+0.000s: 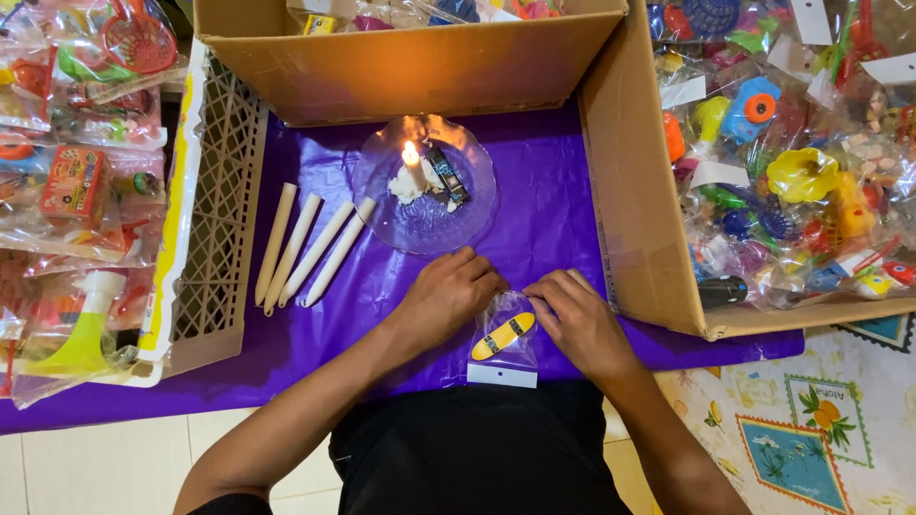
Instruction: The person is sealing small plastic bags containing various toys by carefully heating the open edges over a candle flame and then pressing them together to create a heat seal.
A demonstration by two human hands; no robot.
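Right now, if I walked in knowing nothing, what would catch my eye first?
Probably the lit candle, burning on a glass plate at the middle of the purple cloth. Just below it, the left hand and right hand pinch the top of a small clear bag holding a yellow toy skateboard. Four unlit candles lie left of the plate, and a box of bright bagged toys fills the right side.

This looks like a small home packing station for cheap toys. A desk (572,238) draped in purple plastic carries open cardboard boxes (420,67) stuffed with bagged plastic toys (792,181) on the far and right sides. A lit candle (413,164) stands on a glass plate (382,191), spare candles (305,248) beside it. Pale tiled floor (95,467) lies below.
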